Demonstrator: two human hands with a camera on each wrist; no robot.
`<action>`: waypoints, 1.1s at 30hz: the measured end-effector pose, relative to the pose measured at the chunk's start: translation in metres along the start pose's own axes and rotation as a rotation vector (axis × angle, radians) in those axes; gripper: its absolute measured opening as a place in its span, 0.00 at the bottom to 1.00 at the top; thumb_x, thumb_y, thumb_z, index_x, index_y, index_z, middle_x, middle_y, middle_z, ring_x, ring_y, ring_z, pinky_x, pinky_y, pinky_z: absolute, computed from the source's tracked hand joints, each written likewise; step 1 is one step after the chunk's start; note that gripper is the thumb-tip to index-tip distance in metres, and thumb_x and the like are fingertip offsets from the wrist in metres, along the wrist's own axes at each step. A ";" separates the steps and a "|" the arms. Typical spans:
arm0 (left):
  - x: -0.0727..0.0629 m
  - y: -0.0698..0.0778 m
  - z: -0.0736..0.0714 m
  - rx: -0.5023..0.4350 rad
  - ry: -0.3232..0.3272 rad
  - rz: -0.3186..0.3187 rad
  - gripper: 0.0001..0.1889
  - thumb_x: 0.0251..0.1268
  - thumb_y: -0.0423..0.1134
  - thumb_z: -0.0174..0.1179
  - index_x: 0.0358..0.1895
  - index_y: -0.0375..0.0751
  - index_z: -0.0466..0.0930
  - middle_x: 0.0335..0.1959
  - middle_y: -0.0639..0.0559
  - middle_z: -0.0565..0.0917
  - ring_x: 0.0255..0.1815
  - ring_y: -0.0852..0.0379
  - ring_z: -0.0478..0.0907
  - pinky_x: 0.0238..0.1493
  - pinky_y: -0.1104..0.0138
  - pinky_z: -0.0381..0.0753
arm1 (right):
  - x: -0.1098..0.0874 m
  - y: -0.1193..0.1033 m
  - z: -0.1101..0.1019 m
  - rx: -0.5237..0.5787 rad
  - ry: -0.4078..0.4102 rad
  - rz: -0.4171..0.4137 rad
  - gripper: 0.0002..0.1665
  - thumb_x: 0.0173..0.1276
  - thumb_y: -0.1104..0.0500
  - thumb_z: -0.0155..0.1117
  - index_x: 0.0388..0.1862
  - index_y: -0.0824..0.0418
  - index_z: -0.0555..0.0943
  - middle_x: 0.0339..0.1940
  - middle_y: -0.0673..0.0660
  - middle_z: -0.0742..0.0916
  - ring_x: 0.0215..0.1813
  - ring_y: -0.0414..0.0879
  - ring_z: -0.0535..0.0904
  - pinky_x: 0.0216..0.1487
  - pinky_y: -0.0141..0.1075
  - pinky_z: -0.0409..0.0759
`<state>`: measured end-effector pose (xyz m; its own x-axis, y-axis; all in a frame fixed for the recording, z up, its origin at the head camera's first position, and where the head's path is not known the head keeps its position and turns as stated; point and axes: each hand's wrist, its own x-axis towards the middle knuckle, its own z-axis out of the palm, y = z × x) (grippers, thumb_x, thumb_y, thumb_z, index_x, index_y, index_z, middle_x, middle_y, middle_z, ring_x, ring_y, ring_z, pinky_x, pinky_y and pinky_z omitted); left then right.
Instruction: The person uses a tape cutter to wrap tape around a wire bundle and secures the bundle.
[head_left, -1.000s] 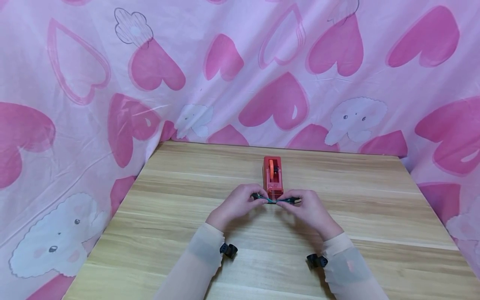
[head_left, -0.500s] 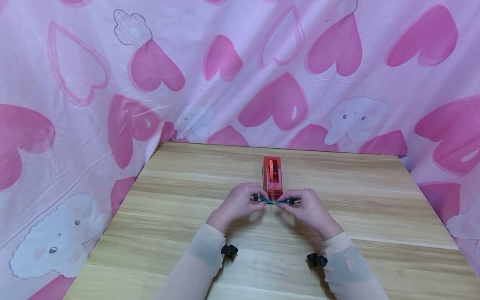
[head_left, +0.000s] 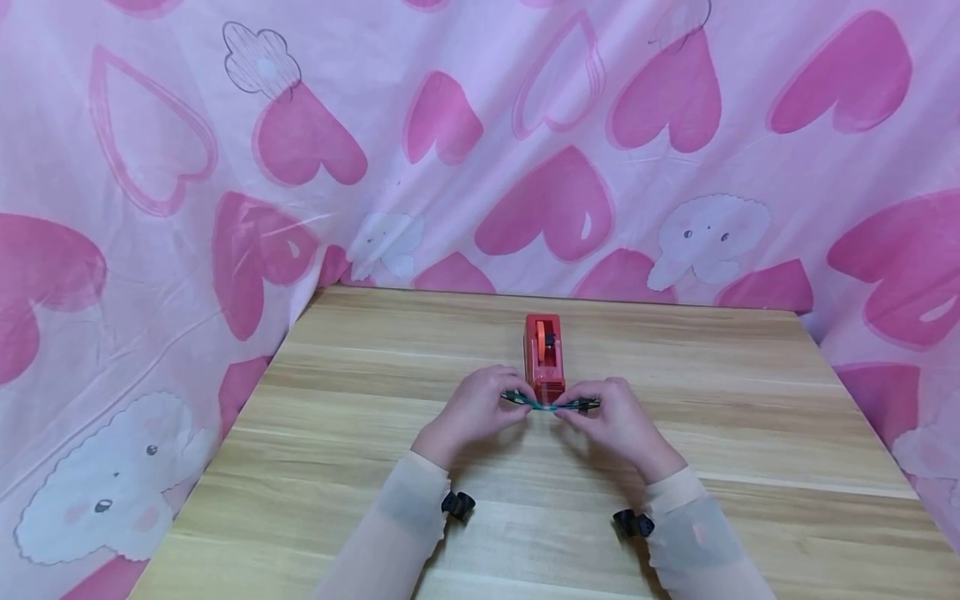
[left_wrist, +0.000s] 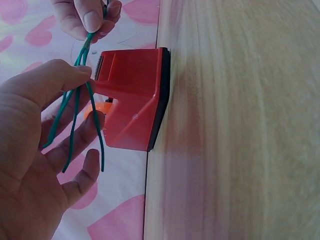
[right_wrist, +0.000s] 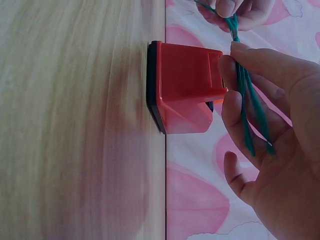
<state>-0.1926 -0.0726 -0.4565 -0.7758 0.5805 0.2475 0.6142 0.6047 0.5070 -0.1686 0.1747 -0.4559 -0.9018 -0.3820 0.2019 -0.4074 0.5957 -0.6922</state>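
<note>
while the left hand [head_left: 474, 412] pinches green strands [right_wrist: 242, 76], perhaps wires, the right hand [head_left: 618, 418] does too.

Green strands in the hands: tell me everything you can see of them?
The green strands look thin and string-like, gathered into one bundle. The left hand and right hand pinch it either side of a paler patch, possibly tape; loose ends splay beyond each grip. It sits on the person's side of the red tape dispenser.

The head view is bright. Soft shadows lie on the wooden table [head_left: 750, 400] in front of the red tape dispenser [head_left: 552, 372]. Both wrist views are darker, with the table beside the dispenser fuzzy.
</note>
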 end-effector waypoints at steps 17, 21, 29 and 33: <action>0.004 0.000 -0.002 0.040 -0.074 -0.046 0.08 0.75 0.46 0.63 0.47 0.53 0.90 0.45 0.61 0.90 0.50 0.61 0.79 0.59 0.62 0.77 | 0.000 -0.005 0.004 -0.195 0.088 -0.120 0.08 0.60 0.58 0.81 0.37 0.45 0.92 0.38 0.43 0.93 0.38 0.36 0.87 0.58 0.49 0.63; 0.004 0.001 -0.002 0.062 -0.091 -0.053 0.09 0.75 0.47 0.62 0.46 0.53 0.91 0.45 0.62 0.90 0.52 0.60 0.77 0.59 0.60 0.73 | 0.000 -0.006 0.004 -0.200 0.092 -0.122 0.09 0.59 0.58 0.82 0.36 0.46 0.92 0.38 0.43 0.93 0.37 0.35 0.85 0.58 0.49 0.62; 0.003 0.003 -0.001 0.128 -0.110 -0.105 0.09 0.74 0.51 0.63 0.46 0.57 0.91 0.48 0.64 0.89 0.52 0.61 0.74 0.55 0.62 0.68 | -0.001 -0.008 0.006 -0.225 0.092 -0.116 0.10 0.58 0.59 0.82 0.37 0.47 0.92 0.39 0.44 0.93 0.44 0.41 0.88 0.62 0.53 0.62; 0.003 0.001 0.000 0.135 -0.110 -0.097 0.08 0.72 0.51 0.64 0.44 0.58 0.90 0.47 0.65 0.89 0.51 0.61 0.74 0.55 0.61 0.67 | -0.002 -0.009 0.007 -0.221 0.098 -0.107 0.10 0.58 0.60 0.82 0.38 0.48 0.92 0.40 0.46 0.93 0.45 0.43 0.89 0.63 0.55 0.63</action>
<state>-0.1941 -0.0700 -0.4551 -0.8163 0.5676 0.1078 0.5571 0.7239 0.4071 -0.1628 0.1654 -0.4551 -0.8569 -0.3874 0.3399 -0.5135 0.6995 -0.4971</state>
